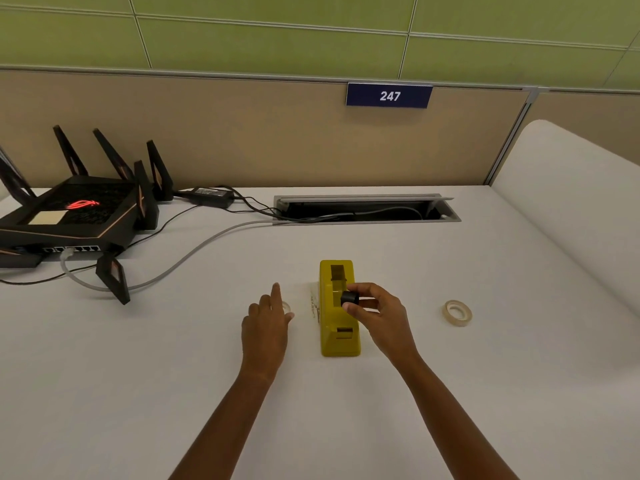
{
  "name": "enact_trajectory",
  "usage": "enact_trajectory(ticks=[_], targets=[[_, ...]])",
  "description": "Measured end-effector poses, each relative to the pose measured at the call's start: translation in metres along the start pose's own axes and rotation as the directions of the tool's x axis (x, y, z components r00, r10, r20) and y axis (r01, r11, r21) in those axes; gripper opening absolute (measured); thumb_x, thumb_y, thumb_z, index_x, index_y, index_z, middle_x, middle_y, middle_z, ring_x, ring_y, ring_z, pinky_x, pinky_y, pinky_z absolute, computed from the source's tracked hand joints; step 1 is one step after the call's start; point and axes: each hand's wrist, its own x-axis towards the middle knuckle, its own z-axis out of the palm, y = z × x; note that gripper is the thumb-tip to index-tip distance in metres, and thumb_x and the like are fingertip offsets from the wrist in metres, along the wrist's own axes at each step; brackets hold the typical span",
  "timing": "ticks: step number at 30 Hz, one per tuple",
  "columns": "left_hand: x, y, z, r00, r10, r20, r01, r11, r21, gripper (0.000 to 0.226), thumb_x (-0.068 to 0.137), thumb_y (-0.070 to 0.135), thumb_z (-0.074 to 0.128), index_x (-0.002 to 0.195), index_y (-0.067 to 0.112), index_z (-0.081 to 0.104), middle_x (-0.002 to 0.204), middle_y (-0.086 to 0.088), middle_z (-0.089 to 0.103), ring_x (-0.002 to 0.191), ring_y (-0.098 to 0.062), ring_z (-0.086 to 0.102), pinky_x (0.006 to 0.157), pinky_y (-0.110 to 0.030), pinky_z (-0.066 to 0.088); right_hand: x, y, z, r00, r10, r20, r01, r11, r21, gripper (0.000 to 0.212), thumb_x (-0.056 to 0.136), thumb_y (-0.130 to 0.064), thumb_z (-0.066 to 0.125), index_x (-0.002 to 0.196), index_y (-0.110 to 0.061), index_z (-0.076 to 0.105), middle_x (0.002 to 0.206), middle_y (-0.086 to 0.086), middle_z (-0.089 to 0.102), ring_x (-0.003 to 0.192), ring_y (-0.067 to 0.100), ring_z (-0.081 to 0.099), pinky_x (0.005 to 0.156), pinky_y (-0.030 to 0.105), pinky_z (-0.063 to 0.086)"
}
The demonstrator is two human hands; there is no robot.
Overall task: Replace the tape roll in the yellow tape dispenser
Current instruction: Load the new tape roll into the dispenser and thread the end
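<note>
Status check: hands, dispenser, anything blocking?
Right hand holds black hub over yellow dispenser. Left hand on small roll. Spare roll right. Nothing blocking.

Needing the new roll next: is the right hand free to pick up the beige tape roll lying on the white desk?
Probably not yet: the right hand holds a black core. The beige tape roll lies unobstructed.

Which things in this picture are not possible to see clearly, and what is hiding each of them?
- Head view: a pale ring on the table lies mostly behind the left hand; what it is stays unclear.
- Head view: the black hub is partly wrapped by the right hand.
- Head view: the print beside the yellow tape dispenser is too small to read.
- Head view: the router is cut off by the left edge.
</note>
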Motion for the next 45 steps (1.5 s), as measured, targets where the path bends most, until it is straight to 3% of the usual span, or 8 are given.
enact_trajectory(ticks=[5,9,17,21,25,34,39,45], targets=[[-0.005,-0.007,0.009,0.999,0.038,0.005,-0.038,0.997,0.061,0.056,0.094,0.03,0.041,0.141,0.01,0.018,0.126,-0.013,0.052,0.108,-0.024,0.052,0.087,-0.03,0.047,0.001,0.003,0.001,1.0,-0.012,0.006,0.012,0.999,-0.036,0.025,0.081,-0.008,0.065,0.104,-0.014,0.062,0.099,0.001,0.062,0.089,0.016,0.06,0.063,0.004,0.05],[-0.011,-0.008,0.007,0.988,0.139,-0.071,-0.134,0.989,0.064,0.05,0.063,0.011,0.081,0.107,-0.003,0.062,0.081,-0.021,0.068,0.063,-0.032,0.064,0.049,-0.032,0.054,0.002,0.004,0.001,1.0,-0.02,-0.003,0.02,0.999,-0.04,0.024,0.081,-0.007,0.065,0.104,-0.013,0.062,0.1,0.002,0.062,0.089,0.016,0.06,0.064,0.001,0.049],[-0.01,-0.005,0.006,0.993,0.081,-0.091,-0.08,0.997,0.011,0.045,0.087,0.023,0.059,0.126,0.002,0.047,0.117,-0.021,0.058,0.102,-0.035,0.057,0.083,-0.038,0.051,0.0,0.003,0.0,0.999,-0.029,-0.026,0.027,0.998,-0.061,0.024,0.081,-0.007,0.065,0.105,-0.012,0.062,0.102,0.002,0.06,0.089,0.016,0.059,0.063,-0.003,0.046],[-0.011,0.01,-0.006,0.983,0.12,-0.142,-0.157,0.944,-0.291,0.049,0.092,0.027,0.048,0.136,0.01,0.034,0.133,-0.017,0.049,0.122,-0.031,0.044,0.101,-0.038,0.04,0.0,-0.001,-0.004,0.999,-0.007,-0.035,0.006,1.0,-0.027,0.024,0.081,-0.011,0.065,0.104,-0.015,0.062,0.1,0.003,0.064,0.086,0.016,0.062,0.063,-0.002,0.047],[-0.017,0.037,-0.025,0.96,0.237,-0.15,-0.277,0.719,-0.637,0.047,0.088,0.024,0.054,0.132,0.02,0.038,0.128,-0.008,0.05,0.119,-0.021,0.045,0.098,-0.034,0.041,-0.001,-0.008,-0.007,0.999,0.043,0.006,-0.044,0.994,0.104,0.02,0.081,-0.012,0.066,0.101,-0.013,0.061,0.093,0.005,0.068,0.081,0.017,0.067,0.073,0.022,0.055],[-0.022,0.072,-0.032,0.955,0.239,-0.176,-0.287,0.587,-0.757,0.026,0.087,0.013,0.057,0.113,0.017,0.057,0.113,-0.006,0.061,0.107,-0.021,0.054,0.089,-0.031,0.046,-0.005,-0.012,-0.018,0.997,0.066,0.035,-0.073,0.964,0.257,0.006,0.085,-0.016,0.06,0.081,-0.02,0.06,0.074,0.0,0.071,0.063,0.003,0.069,0.055,0.012,0.052],[-0.023,0.071,-0.027,0.976,0.178,-0.127,-0.205,0.545,-0.813,0.025,0.087,0.014,0.057,0.111,0.02,0.057,0.111,-0.004,0.062,0.103,-0.019,0.056,0.085,-0.026,0.046,-0.006,0.008,-0.042,0.977,-0.058,-0.206,0.004,0.968,-0.252,0.01,0.088,-0.016,0.056,0.087,-0.01,0.064,0.089,0.006,0.068,0.085,0.021,0.064,0.074,0.027,0.048],[-0.022,0.063,-0.022,0.986,0.142,-0.087,-0.151,0.535,-0.831,0.024,0.086,0.015,0.057,0.107,0.026,0.057,0.109,-0.005,0.062,0.099,-0.019,0.057,0.079,-0.021,0.045,-0.004,0.047,-0.089,0.939,-0.084,-0.335,-0.215,0.618,-0.756,0.025,0.087,-0.011,0.056,0.111,-0.004,0.058,0.127,0.018,0.054,0.116,0.036,0.05,0.091,0.048,0.044]])
